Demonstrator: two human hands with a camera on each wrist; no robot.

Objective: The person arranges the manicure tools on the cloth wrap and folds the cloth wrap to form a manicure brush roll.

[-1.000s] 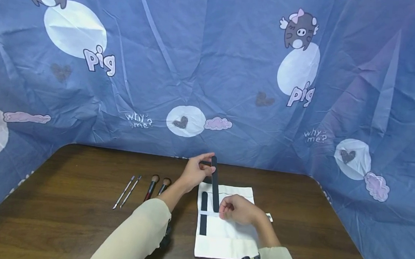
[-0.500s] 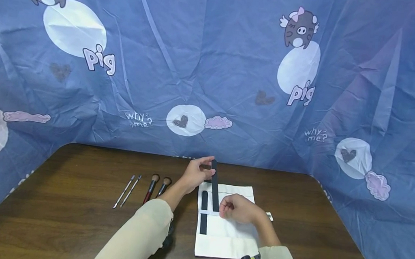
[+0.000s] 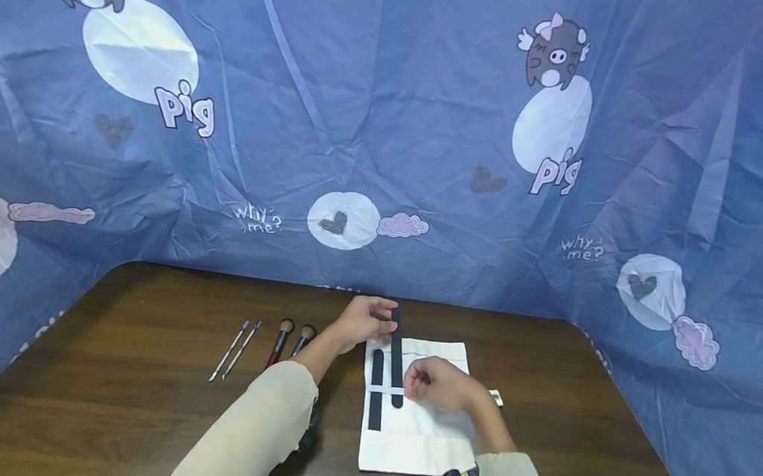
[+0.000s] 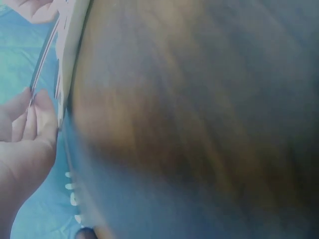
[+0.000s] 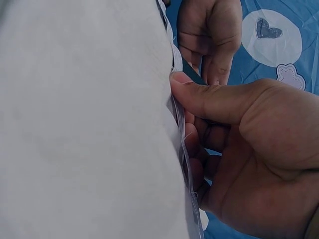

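My left hand (image 3: 363, 320) pinches the upper end of a black nail file (image 3: 395, 362). That file passes under a white elastic band (image 3: 379, 389) on a white cloth pouch (image 3: 414, 456), its rounded lower end showing just below the band. Left of it, a second black nail file (image 3: 375, 413) lies under the same band. My right hand (image 3: 440, 384) pinches the band beside the held file; the right wrist view shows thumb and fingers on the elastic (image 5: 178, 59). In the left wrist view, fingertips of the left hand (image 4: 27, 154) grip the file (image 4: 44, 59) edge-on.
Two thin metal cuticle tools (image 3: 230, 351) and two makeup brushes (image 3: 279, 342) lie on the wooden table (image 3: 109, 366) left of the pouch. A small white tag (image 3: 495, 398) sticks out at the pouch's right side. A blue printed curtain (image 3: 391, 119) hangs behind the table.
My left hand has moved down toward me with the nail file, and the file's lower end has slid past the elastic band. The right hand has stayed in place on the band.
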